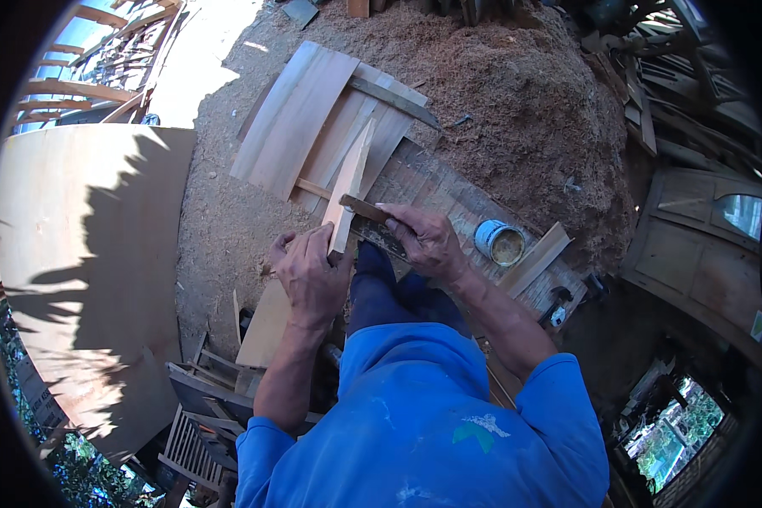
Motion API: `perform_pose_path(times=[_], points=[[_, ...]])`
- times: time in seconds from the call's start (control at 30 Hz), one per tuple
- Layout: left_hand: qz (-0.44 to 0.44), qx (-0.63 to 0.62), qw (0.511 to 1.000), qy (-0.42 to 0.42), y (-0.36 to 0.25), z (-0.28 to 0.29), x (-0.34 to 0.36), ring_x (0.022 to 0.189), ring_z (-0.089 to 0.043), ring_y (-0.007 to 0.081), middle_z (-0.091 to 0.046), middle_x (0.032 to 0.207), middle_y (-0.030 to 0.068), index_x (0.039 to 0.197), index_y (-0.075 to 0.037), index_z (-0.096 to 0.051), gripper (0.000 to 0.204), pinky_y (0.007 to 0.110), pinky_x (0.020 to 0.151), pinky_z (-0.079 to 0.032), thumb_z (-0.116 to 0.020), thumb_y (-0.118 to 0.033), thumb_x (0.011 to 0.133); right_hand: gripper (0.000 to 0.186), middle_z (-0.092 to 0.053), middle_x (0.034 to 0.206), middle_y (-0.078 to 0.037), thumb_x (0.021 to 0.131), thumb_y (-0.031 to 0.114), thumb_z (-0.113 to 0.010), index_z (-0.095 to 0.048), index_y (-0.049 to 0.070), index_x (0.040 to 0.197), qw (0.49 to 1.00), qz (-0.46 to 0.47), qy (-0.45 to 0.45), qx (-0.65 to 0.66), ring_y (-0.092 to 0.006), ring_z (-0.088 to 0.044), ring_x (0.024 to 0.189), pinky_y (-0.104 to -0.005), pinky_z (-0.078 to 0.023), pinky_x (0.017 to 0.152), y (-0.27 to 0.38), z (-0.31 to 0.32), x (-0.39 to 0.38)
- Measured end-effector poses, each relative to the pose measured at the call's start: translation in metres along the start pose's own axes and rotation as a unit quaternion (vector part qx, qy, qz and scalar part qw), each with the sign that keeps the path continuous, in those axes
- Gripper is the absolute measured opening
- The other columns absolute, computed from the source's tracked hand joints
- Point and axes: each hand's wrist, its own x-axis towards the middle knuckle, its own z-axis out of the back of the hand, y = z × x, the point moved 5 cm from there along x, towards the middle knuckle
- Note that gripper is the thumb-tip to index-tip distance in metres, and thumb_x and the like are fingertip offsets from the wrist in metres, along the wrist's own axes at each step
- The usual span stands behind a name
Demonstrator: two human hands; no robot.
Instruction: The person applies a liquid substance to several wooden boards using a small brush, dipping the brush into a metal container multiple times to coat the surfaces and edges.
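Head view: gripping one narrow pale wooden strip (350, 182) near its lower end, fingers of the left hand (307, 275) closed around it. Holding one flat brown stick (367, 210) in the right hand (427, 243), fingers curled tight; stick's tip at the strip, touching or just above, cannot tell which. Strip slanting away from the body, toward several overlapping boards (300, 114), exact number unclear. Rightward, on one plank bench (436, 182): one open can (501, 244), one wooden offcut (535, 260) beside it.
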Motion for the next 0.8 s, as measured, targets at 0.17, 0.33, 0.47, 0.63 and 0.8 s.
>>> perform_pose_path(times=[0.17, 0.33, 0.47, 0.63, 0.8], points=[[0.010, -0.012, 1.000, -0.001, -0.003, -0.003, 0.001, 0.089, -0.070, 0.0254, -0.073, 0.095, 0.0103, 0.103, -0.005, -0.067, 0.036, 0.048, 0.097, -0.041, -0.081, -0.019, 0.072, 0.029, -0.072, 0.101, -0.020, 0.091, 0.001, -0.064, -0.067, 0.000, 0.120, 0.998, 0.046, -0.024, -0.025, -0.0358, -0.072, 0.088, -0.0404, -0.058, 0.073, 0.018, 0.004, -0.013], [0.005, -0.007, 1.000, -0.023, -0.008, -0.002, -0.001, 0.088, -0.070, 0.0256, -0.074, 0.096, 0.0101, 0.103, -0.006, -0.068, 0.035, 0.047, 0.095, -0.042, -0.080, -0.017, 0.071, 0.040, -0.071, 0.094, -0.019, 0.085, -0.006, -0.065, -0.067, 0.003, 0.125, 0.995, 0.052, -0.009, -0.080, -0.0337, -0.072, 0.082, -0.0384, -0.056, 0.068, 0.039, 0.006, -0.026], [0.011, 0.000, 1.000, -0.019, -0.008, -0.005, -0.001, 0.087, -0.070, 0.0250, -0.074, 0.094, 0.0102, 0.104, -0.006, -0.069, 0.037, 0.046, 0.094, -0.041, -0.078, -0.016, 0.070, 0.044, -0.070, 0.090, -0.017, 0.084, -0.008, -0.065, -0.066, 0.003, 0.126, 0.990, 0.068, 0.000, -0.124, -0.0332, -0.071, 0.077, -0.0393, -0.056, 0.065, 0.051, 0.007, -0.033], [0.018, 0.005, 1.000, -0.021, -0.009, -0.007, -0.003, 0.087, -0.070, 0.0246, -0.074, 0.093, 0.0106, 0.104, -0.006, -0.069, 0.038, 0.046, 0.095, -0.041, -0.079, -0.018, 0.069, 0.045, -0.069, 0.086, -0.015, 0.081, -0.007, -0.066, -0.066, 0.002, 0.126, 0.977, 0.099, 0.005, -0.190, -0.0302, -0.070, 0.071, -0.0394, -0.054, 0.060, 0.066, 0.010, -0.038], [0.022, -0.014, 0.999, -0.039, -0.012, -0.007, -0.003, 0.087, -0.070, 0.0254, -0.074, 0.094, 0.0106, 0.103, -0.006, -0.069, 0.037, 0.045, 0.094, -0.040, -0.081, -0.022, 0.071, 0.044, -0.059, 0.074, -0.007, 0.084, 0.002, -0.068, -0.065, 0.005, 0.127, 0.961, 0.160, -0.032, -0.222, -0.0254, -0.063, 0.062, -0.0385, -0.048, 0.054, 0.077, 0.015, -0.040]])
